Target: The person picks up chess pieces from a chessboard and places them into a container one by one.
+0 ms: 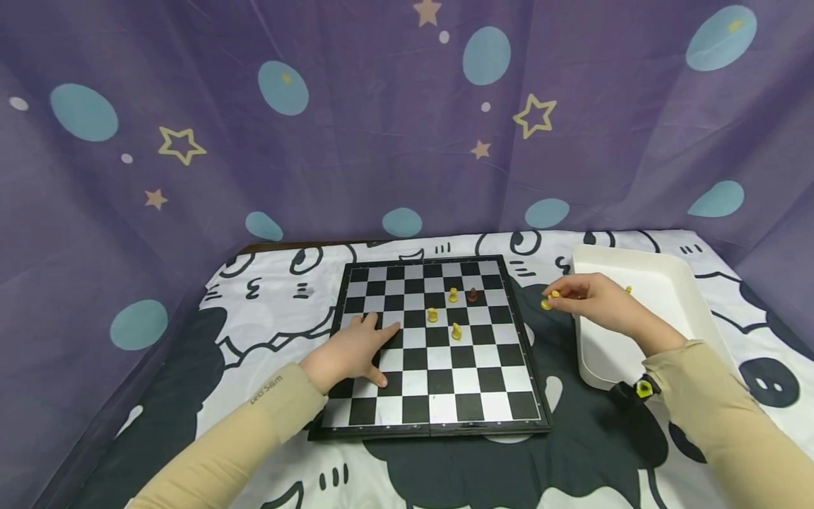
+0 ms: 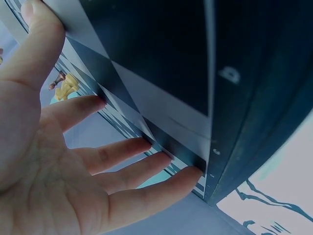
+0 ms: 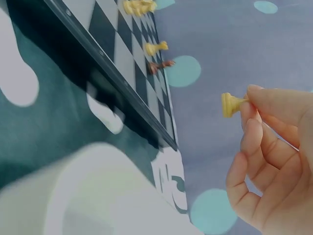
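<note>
Piece (image 3: 231,105) being clamped btwn R hand's (image 3: 276,161) thumb & fingertips, tray (image 1: 674,291) lying below & behind those fingers, L hand (image 1: 356,348) resting on board (image 1: 467,382) w/ fingers spread apart, 3 yellow pcs (image 1: 456,332) & brown pc (image 1: 472,295) standing right of L fingers.

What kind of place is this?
Maybe a curtained-off indoor corner used for playing: starry purple fabric hangs behind, and a chessboard with a few pieces lies on a cartoon-patterned cloth.
</note>
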The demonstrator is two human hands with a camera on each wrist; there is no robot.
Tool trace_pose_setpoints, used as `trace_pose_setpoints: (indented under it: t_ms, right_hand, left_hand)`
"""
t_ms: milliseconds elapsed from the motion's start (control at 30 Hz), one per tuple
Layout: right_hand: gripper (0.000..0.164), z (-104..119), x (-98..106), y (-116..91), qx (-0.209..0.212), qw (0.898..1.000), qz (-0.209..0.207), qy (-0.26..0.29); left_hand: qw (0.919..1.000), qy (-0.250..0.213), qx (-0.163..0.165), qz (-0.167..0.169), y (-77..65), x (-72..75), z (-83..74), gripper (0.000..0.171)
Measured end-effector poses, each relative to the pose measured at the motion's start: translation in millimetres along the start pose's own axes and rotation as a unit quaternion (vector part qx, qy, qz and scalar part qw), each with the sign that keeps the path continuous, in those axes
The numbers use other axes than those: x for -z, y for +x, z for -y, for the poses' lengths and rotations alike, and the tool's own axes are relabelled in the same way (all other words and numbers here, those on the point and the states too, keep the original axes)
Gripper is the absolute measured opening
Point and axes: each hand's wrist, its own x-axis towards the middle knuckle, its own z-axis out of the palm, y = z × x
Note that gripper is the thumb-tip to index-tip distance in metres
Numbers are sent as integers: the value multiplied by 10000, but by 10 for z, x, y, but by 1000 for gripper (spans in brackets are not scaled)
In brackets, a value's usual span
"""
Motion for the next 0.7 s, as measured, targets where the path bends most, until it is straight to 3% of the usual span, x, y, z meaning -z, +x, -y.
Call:
trace_pose_setpoints:
  t_ms: [333, 567, 700]
  right_hand:
    - [25, -206, 393, -65, -342, 9988, -302, 181]
    - [34, -428, 580, -77, -862, 9919, -609, -710]
    - [40, -559, 630, -79, -1143, 9883, -547, -845]
  left_hand:
    - [10000, -1, 16, -8, 2, -21, 7, 95]
    - [10000, 1, 14, 5, 3, -7, 11, 95]
    - [10000, 11, -7, 3, 6, -10, 14, 95]
